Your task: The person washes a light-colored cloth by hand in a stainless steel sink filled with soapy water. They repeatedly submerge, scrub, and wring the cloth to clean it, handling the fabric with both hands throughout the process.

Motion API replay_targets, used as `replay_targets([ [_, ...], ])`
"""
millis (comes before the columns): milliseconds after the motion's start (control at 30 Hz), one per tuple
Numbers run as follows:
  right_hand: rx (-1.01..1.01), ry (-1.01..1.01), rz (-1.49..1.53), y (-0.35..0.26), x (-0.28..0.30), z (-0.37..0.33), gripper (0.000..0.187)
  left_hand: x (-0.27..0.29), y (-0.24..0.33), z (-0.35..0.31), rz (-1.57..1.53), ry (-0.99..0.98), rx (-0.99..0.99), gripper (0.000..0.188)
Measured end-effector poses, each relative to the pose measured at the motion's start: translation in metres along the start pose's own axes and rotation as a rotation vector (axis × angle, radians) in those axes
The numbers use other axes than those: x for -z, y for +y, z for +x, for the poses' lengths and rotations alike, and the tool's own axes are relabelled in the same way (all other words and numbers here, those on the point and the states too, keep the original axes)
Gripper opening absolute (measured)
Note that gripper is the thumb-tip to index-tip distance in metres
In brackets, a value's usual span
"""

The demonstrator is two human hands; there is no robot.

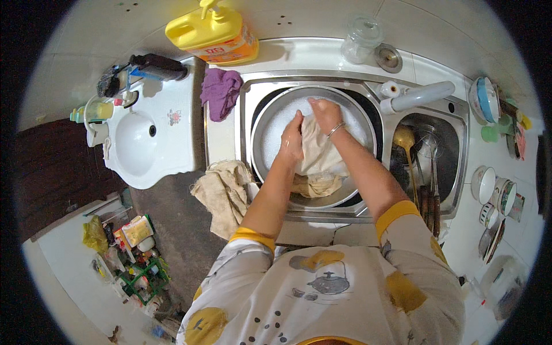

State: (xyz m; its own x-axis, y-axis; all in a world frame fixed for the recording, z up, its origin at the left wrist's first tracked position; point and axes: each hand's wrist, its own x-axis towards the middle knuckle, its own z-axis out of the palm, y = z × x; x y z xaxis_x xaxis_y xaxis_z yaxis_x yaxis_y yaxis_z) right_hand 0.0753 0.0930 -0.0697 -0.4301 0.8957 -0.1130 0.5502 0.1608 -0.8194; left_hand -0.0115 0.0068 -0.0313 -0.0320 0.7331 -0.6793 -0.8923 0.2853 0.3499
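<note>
A wide metal basin (313, 88) full of white suds (277, 118) sits in the left sink bowl. Both my hands are over it, working a wet beige cloth (319, 150). My left hand (292, 139) closes on the cloth's left edge, with the thumb pointing up. On the right, my right hand (326, 115) grips its upper end with curled fingers; a bracelet (336, 129) circles that wrist. The lower part of the cloth hangs toward the basin's near side, partly behind my right forearm.
Another beige cloth (224, 192) drapes over the counter's left edge, and a purple cloth (220, 92) lies above it. A yellow jug (210, 34) stands behind. The right sink bowl holds a ladle (404, 138) and other utensils, beside a grey pipe (422, 96). Bowls (483, 183) stand far right.
</note>
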Motion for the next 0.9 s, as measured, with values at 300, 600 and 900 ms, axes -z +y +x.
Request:
replay_targets([
  [300,-0.252,-0.198,-0.304,0.043,-0.022,-0.022,0.025,0.086,0.005,0.05,1.645,0.43,-0.302,0.037],
  [600,0.103,-0.089,-0.074,-0.043,-0.041,-0.056,0.015,0.087,-0.013,0.04,0.48,0.085,-0.375,0.031],
  [900,0.395,0.105,-0.222,-0.077,-0.019,-0.071,0.031,0.051,0.004,0.023,0.048,-0.225,0.035,0.043],
])
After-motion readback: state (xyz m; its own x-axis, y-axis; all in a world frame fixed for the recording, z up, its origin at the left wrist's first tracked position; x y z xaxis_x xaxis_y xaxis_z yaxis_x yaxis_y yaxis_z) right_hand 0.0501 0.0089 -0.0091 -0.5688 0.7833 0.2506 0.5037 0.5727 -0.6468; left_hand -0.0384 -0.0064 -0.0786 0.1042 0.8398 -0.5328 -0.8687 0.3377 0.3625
